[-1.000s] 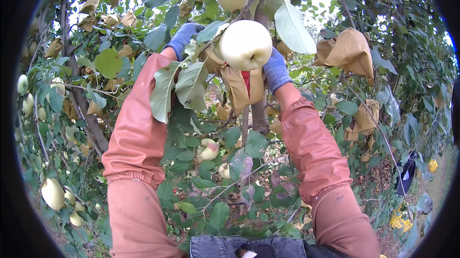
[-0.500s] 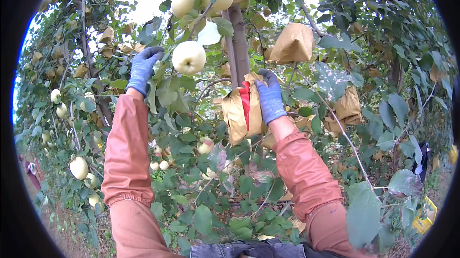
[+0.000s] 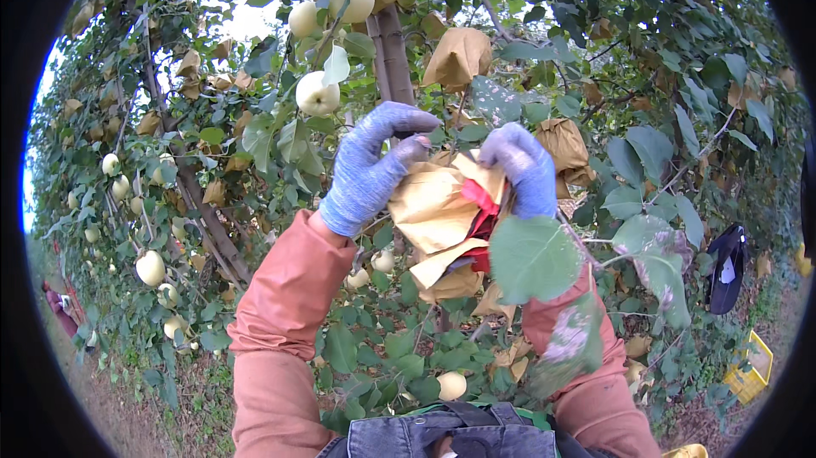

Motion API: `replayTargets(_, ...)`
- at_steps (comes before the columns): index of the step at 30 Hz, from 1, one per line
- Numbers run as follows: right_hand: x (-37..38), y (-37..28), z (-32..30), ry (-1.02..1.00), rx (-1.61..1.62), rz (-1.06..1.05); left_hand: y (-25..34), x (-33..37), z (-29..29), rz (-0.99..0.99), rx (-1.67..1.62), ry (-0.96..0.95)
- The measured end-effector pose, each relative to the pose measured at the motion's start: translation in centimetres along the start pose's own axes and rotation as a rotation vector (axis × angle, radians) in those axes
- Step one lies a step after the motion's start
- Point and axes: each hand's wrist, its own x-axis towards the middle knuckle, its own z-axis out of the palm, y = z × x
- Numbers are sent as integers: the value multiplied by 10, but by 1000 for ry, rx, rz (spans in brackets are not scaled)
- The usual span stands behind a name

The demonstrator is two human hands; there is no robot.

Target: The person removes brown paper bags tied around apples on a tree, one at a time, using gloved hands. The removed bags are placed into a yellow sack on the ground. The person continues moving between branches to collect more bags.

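Note:
Both my hands wear blue gloves with greyish fingers. My right hand (image 3: 523, 170) grips the upper right edge of a tan paper fruit bag (image 3: 433, 207), which is torn open and shows a red inner lining (image 3: 481, 196). Close against the bag's upper left side is my left hand (image 3: 367, 170), its fingers curved and a gap between thumb and forefinger. Whatever the bag covers is hidden. A green leaf (image 3: 535, 258) hangs in front of my right wrist. Beyond my hands, a pale yellow-green apple (image 3: 318, 94) hangs bare on the branch.
Two more pale apples (image 3: 352, 5) hang higher by the trunk (image 3: 389, 50). A closed paper bag (image 3: 459, 58) hangs above my right hand, another bag (image 3: 563, 145) beside it. Leafy branches surround my arms. A yellow crate (image 3: 750, 369) stands at the lower right.
My left hand has come from the upper left, near the bare apple, over to the paper bag. The bag is spread wider and my right hand still holds its edge. The view has shifted slightly.

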Motion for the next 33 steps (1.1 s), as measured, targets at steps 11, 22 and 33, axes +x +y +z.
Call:
replayTargets(11,40,-39,-171,335,-245,141,-75,55,15,-68,-107,235)
replayTargets(22,128,-25,-77,-43,-1083,204,-185,123,26,109,483,212)
replayTargets(33,151,43,-26,-225,-1996,-428,-188,131,46,267,257,473)
